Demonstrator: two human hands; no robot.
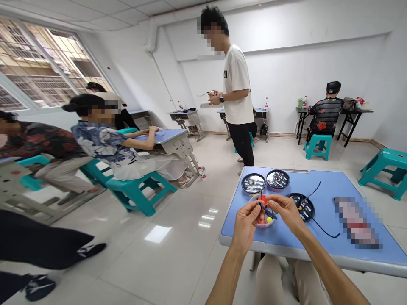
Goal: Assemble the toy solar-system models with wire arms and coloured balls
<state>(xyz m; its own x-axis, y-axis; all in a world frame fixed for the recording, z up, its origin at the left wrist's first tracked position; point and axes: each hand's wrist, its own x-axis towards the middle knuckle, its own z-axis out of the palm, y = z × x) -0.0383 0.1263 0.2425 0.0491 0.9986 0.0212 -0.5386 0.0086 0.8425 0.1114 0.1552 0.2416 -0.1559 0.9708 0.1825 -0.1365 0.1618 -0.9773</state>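
- So the dark piece is up over the little bowl [265,225], just above the desk [233,218]. Held there, I'd guess, so anything dropped lands in the bowl.
- Left grip [245,223] pinches one end of the dark piece [269,211], thumb against fingers. Right grip [286,208] looks pinched on the other end, probably to steady it from both sides.
- Bowl count: one yellow ball [269,220] plus some red bits [262,199]; fingers hide too much to number those.
- Three round black trays: two side by side at the far edge, one nearer, by the right grip. Probably spread around for easy reach.
- Two thin black ends poke out of the near tray [308,200]; can't tell if they're one strip.
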